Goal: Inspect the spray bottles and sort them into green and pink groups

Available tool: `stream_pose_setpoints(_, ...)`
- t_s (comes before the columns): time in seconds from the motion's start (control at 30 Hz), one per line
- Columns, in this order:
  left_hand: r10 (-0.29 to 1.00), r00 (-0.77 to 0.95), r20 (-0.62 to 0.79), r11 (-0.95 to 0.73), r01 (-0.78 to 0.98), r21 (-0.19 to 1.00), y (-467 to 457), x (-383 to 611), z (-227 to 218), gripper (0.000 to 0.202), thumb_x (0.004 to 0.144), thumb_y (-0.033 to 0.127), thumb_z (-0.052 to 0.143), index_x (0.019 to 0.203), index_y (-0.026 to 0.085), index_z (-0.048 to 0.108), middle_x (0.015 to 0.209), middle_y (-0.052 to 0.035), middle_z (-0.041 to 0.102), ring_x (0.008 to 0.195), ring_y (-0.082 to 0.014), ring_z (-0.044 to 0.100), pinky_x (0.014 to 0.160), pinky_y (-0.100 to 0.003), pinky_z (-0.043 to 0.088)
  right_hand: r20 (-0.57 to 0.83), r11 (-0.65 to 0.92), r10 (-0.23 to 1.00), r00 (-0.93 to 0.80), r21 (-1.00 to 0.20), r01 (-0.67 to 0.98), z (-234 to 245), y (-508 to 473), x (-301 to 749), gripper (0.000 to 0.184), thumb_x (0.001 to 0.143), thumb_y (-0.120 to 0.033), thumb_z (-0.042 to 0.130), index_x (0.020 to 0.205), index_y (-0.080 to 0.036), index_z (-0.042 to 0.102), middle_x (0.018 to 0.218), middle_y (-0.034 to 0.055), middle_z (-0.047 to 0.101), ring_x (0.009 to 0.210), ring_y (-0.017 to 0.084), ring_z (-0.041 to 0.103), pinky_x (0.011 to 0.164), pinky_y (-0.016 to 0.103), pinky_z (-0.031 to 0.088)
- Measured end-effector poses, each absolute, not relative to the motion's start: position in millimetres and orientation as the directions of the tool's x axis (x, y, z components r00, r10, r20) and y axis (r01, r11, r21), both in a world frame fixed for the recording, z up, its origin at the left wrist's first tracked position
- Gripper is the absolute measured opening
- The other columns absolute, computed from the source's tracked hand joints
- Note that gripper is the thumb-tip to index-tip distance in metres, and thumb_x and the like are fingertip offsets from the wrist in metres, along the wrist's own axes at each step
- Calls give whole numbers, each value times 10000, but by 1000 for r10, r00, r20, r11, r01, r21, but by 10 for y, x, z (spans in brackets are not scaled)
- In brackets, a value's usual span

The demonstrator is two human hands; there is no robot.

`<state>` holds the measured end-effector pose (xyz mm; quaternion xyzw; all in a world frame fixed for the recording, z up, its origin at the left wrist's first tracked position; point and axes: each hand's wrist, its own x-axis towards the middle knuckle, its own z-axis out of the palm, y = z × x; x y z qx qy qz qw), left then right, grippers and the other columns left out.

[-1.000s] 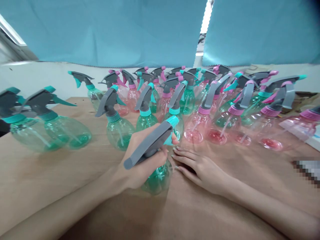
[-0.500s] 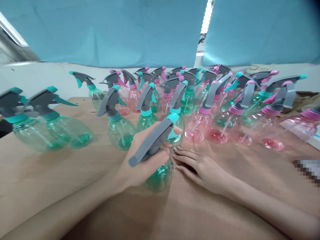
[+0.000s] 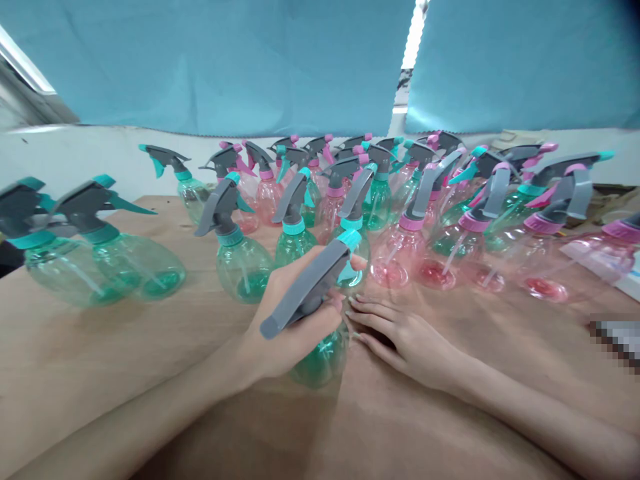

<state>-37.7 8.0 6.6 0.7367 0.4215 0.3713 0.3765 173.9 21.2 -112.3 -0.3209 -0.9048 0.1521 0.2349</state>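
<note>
My left hand [image 3: 295, 327] is wrapped round the neck of a green spray bottle [image 3: 323, 360] near the middle of the table. The bottle's grey trigger head with its turquoise nozzle tilts up over my fingers, which hide the collar and most of the trigger. Just right of that bottle, my right hand [image 3: 400, 333] lies on the tabletop with its fingers stretched out and nothing held. Its fingertips come close to the green bottle's side; whether they touch it I cannot tell. Directly behind my left hand stands another green spray bottle [image 3: 353, 220].
Several pink spray bottles [image 3: 395, 253] stand at the right, with more pink and green ones crowded behind. Two green bottles [image 3: 135, 263] stand at the left. A blurred-out flat object [image 3: 620, 340] lies on the wooden table [image 3: 200, 353] at the right. Blue sheeting [image 3: 225, 67] hangs behind.
My left hand and the spray bottle in it have shifted very slightly down and to the right in view. My right hand has stayed in place.
</note>
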Motion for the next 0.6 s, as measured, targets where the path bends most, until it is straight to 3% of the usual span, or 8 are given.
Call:
stream_pose_setpoints(0.17,899,375,227,-363,345,866,94,-373,66,464,695,109,512,1133,229,606,648,59,515,572,-123,480,603,-236,427,329,748,652,-683,-425,509,-1116,209,1740,357,976,-272,461,1312,-218,569,1339,84,599,1285,248,512,1057,455,458)
stream_pose_setpoints(0.43,910,360,206,-337,352,873,96,-356,32,369,733,145,514,1085,232,578,647,60,543,583,-122,510,590,-231,421,326,753,646,-690,-425,503,-1096,212,1742,359,985,-276,447,1320,-218,561,1344,79,596,1293,235,504,1055,437,459)
stream_pose_setpoints(0.6,906,380,185,-322,335,885,106,-357,30,438,756,149,519,1179,257,564,543,96,381,481,-113,402,562,-242,403,332,752,649,-685,-417,510,-1082,214,1733,358,983,-282,452,1314,-209,566,1331,85,606,1279,236,519,1045,441,467)
